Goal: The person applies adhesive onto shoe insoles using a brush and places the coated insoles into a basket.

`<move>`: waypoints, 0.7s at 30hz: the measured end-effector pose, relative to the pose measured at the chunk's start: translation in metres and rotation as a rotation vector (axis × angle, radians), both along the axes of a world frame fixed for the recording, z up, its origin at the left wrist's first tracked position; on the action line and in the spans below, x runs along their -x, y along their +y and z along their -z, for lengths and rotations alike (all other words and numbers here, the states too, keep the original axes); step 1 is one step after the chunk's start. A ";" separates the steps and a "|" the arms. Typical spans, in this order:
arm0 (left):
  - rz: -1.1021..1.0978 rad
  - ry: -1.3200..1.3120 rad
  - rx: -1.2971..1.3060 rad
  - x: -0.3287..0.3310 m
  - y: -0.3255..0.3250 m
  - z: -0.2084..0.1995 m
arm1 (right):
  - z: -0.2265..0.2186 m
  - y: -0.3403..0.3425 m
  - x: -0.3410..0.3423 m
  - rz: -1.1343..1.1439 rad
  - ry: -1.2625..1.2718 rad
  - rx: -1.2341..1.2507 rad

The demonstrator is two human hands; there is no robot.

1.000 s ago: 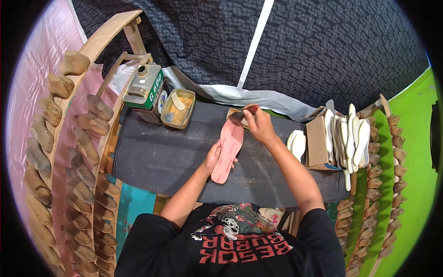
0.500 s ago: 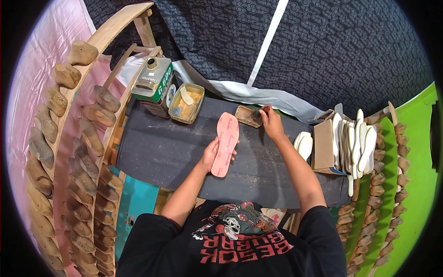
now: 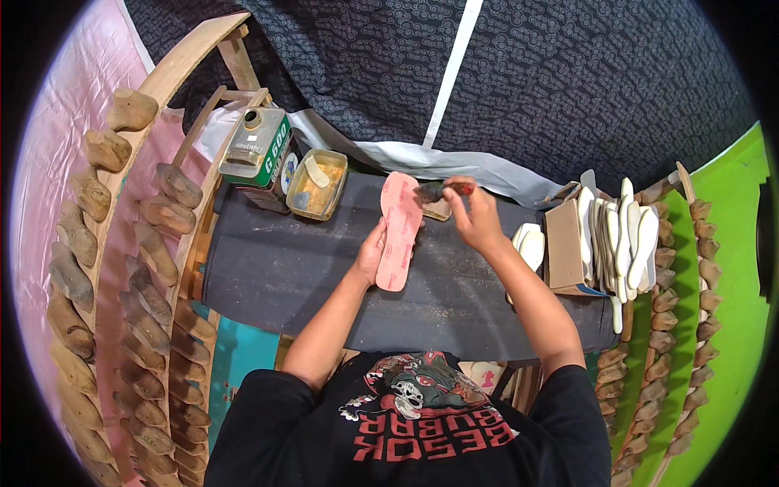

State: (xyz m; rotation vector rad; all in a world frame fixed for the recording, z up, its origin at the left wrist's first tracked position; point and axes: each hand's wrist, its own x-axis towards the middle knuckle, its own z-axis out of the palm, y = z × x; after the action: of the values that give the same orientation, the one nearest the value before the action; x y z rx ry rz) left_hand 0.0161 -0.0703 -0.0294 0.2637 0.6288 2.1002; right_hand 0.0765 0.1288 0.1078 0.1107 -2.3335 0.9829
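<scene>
A pink insole (image 3: 398, 235) with red print is held upright over the dark table by my left hand (image 3: 373, 252), whose fingers wrap its lower half from behind. My right hand (image 3: 479, 217) grips a brush (image 3: 458, 189) with a red handle end and dark bristles. The bristle end reaches the upper right edge of the insole; whether it touches the surface, I cannot tell. Partly behind the brush and right hand lies a small rectangular tray (image 3: 438, 211) with brownish contents.
At the back left stand a green and metal can (image 3: 258, 150) and a yellowish tub (image 3: 320, 195). On the right, a cardboard box (image 3: 564, 247) holds many pale insoles (image 3: 629, 235); others (image 3: 529, 246) lie beside it. Racks of wooden shoe lasts (image 3: 150, 321) line both sides.
My right hand has lifted the brush from the small tray and brought it left to the insole. My left hand has raised the insole slightly.
</scene>
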 end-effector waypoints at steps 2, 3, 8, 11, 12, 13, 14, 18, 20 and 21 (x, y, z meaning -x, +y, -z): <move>-0.136 -0.217 0.035 0.001 0.009 -0.005 | -0.004 -0.016 -0.014 -0.125 -0.097 0.020; -0.127 -0.216 0.035 0.002 0.013 -0.010 | 0.005 -0.019 -0.022 -0.180 -0.058 -0.063; 0.078 -0.034 -0.173 0.016 0.007 0.005 | 0.005 -0.055 -0.062 -0.375 -0.181 -0.183; 0.077 -0.040 -0.138 0.013 0.010 -0.002 | 0.005 -0.054 -0.063 -0.442 -0.030 -0.162; 0.110 -0.013 -0.171 0.012 0.010 -0.008 | 0.004 -0.049 -0.059 -0.437 -0.032 -0.159; 0.009 -0.100 -0.086 0.005 0.015 -0.013 | 0.002 -0.042 -0.055 -0.392 -0.066 -0.215; 0.006 -0.100 -0.084 0.003 0.017 -0.016 | -0.001 -0.037 -0.047 -0.355 -0.097 -0.271; 0.020 -0.113 -0.170 0.007 0.016 -0.007 | -0.006 -0.019 -0.023 -0.248 0.019 -0.246; 0.039 -0.102 -0.211 0.008 0.018 -0.003 | -0.005 -0.023 -0.028 -0.259 0.042 -0.246; -0.084 -0.240 -0.064 -0.003 0.023 -0.034 | -0.004 -0.028 -0.037 -0.308 0.026 -0.288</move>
State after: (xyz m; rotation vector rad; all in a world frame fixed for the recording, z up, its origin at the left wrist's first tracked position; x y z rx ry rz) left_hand 0.0186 -0.0473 0.0049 0.0196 0.4369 2.1924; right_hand 0.1134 0.1007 0.1120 0.6084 -2.4659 0.7702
